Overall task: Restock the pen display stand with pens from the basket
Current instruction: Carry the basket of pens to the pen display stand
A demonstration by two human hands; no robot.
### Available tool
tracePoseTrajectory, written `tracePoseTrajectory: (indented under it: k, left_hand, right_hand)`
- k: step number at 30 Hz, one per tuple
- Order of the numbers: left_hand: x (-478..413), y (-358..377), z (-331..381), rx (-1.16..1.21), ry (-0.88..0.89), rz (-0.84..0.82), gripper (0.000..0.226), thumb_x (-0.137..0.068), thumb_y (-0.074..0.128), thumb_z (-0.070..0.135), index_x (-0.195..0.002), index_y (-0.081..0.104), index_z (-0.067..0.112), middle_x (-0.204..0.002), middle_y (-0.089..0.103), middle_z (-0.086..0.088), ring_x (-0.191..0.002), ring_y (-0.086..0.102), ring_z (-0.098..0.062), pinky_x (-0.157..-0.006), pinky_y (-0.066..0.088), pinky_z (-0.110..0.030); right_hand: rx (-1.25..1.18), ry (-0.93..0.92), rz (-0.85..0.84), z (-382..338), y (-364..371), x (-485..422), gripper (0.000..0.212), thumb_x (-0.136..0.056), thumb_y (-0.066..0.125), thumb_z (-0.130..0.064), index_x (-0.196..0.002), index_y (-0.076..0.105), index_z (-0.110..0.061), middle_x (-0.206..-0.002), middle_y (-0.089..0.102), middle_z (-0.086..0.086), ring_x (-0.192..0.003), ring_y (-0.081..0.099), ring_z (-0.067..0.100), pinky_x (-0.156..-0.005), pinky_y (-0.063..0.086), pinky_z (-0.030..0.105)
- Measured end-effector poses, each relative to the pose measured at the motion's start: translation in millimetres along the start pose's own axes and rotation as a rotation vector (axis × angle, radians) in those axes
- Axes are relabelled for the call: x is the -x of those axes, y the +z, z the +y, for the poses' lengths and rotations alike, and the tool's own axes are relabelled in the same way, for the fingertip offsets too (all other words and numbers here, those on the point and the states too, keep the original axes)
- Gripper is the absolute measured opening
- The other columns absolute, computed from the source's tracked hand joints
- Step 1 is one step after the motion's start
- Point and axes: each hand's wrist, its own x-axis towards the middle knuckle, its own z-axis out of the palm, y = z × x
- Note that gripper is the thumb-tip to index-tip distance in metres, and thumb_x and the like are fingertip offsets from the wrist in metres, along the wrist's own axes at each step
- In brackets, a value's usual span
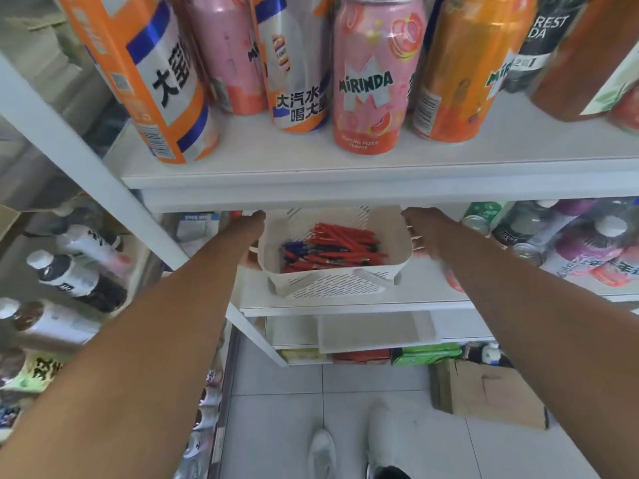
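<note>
1. Both arms reach straight forward. The left hand (253, 236) lies against the basket (328, 283) wall at its 9 o'clock, fingers hidden, so we cannot tell its grip
2. Right hand (423, 235) at the basket's 3 o'clock, fingers curled over the rim, grasping it
3. Basket at our 12 o'clock, over the middle shelf (345, 307) near its front edge; pens (332, 250) heaped inside, red toward 2 o'clock, blue toward 9
4. Upper shelf (345, 178) edge hangs just above the far rim; bottles (587, 243) stand near the right hand at 3 o'clock
</note>
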Motion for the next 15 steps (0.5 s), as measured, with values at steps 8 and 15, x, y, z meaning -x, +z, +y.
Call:
tracePoseTrajectory:
  k: [8, 15]
  left_hand:
    - [-6.0, 7.9, 1.8, -0.027, 0.126, 0.146, 0.017, -0.094, 0.048, 0.009, -0.108, 0.058, 0.011, -0.112, 0.063, -0.016, -0.104, 0.065, -0.033, -0.087, 0.058, -0.045]
    - [1.0, 11.2, -5.8, -0.041, 0.169, 0.181, 0.038, -0.095, 0.043, 0.012, -0.13, 0.05, -0.001, -0.099, 0.048, -0.012, -0.084, 0.048, -0.024, -0.066, 0.037, -0.028]
  right_hand:
    - [-0.137, 0.033, -0.049, 2.1, 0.2, 4.0, 0.024, -0.1, 0.047, -0.031, -0.08, 0.055, -0.021, -0.073, 0.051, 0.001, -0.059, 0.044, 0.017, -0.057, 0.042, 0.025]
    - [-0.244, -0.038, -0.067, 14.6, -4.6, 16.9, 0.022, -0.101, 0.048, -0.03, -0.085, 0.058, -0.017, -0.08, 0.055, 0.003, -0.066, 0.048, 0.019, -0.062, 0.042, 0.03]
